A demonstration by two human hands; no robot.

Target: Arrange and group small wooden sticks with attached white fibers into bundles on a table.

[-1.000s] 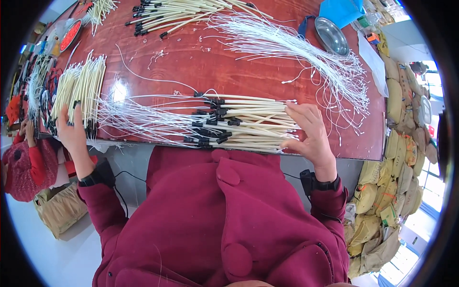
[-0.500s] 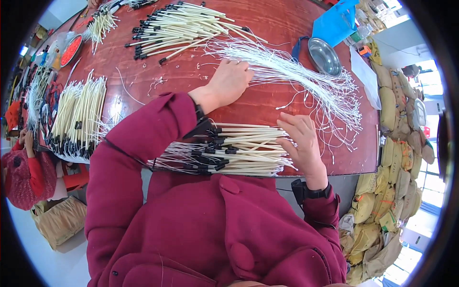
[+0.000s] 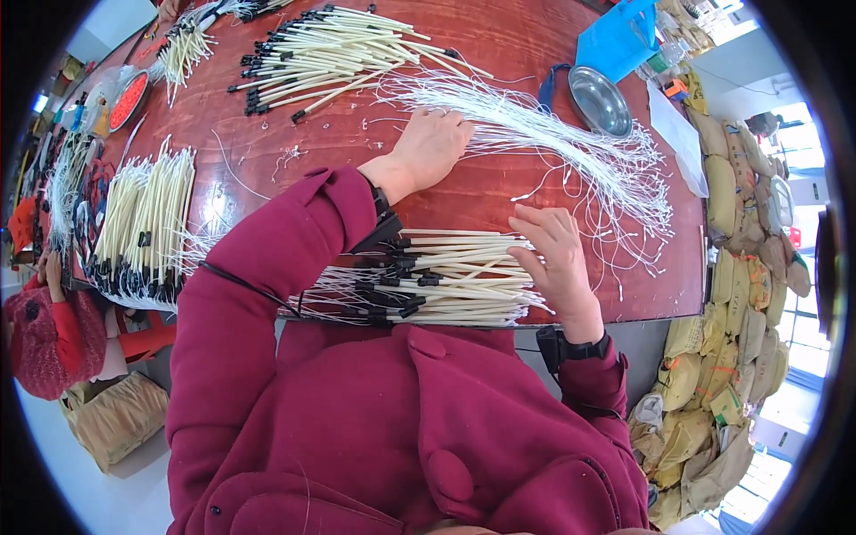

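Observation:
My left hand [image 3: 426, 150] reaches across the table, its fingers bent down over the near end of a loose bundle of thin white strings [image 3: 553, 134]. The fingertips are partly hidden under the hand, against the strings. My right hand [image 3: 555, 254] is held with thumb and fingers apart, and nothing shows between them. It hovers at the right end of a stack of pale cream sticks with black fittings [image 3: 468, 276]. White strings trail from the stack's left end, partly beneath my left sleeve. One string's tip lies just above my right fingers.
More cream sticks with black ends [image 3: 330, 53] lie at the far side; another bunch [image 3: 147, 209] stands left. A metal bowl [image 3: 599, 100], blue container [image 3: 617, 43] and white sheet [image 3: 678, 138] are far right. Another person's sleeve [image 3: 67, 334] shows left. Stuffed sacks [image 3: 722, 330] are piled right.
Both hands keep nearly the same pose. My right hand has shifted slightly left and up, and the whole view has moved a little.

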